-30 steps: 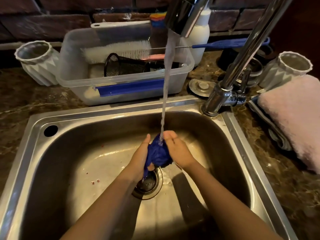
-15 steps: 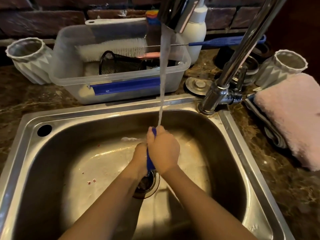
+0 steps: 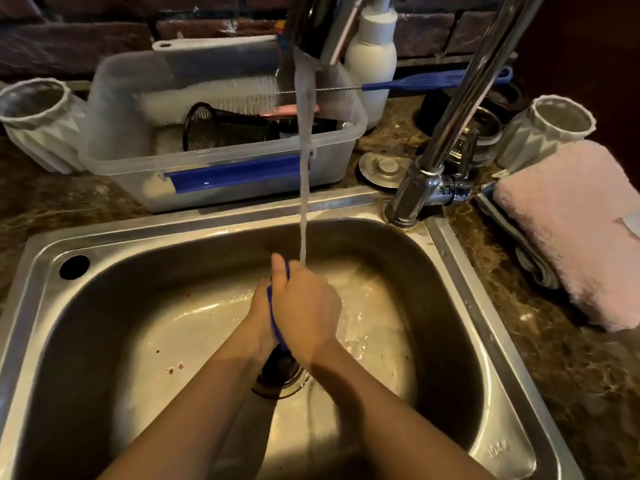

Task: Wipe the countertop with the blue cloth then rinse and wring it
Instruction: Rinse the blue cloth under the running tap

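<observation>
We squeeze the blue cloth between left hand and right hand, both grips tight on it, just above the drain; long axis runs away from drain, right hand uppermost

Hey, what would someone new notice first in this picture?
Two hands are clasped in the steel sink: the right hand over the left hand, squeezing a blue cloth between them. Water from the faucet pours straight onto them. At right on the counter lies a folded pink towel.
</observation>
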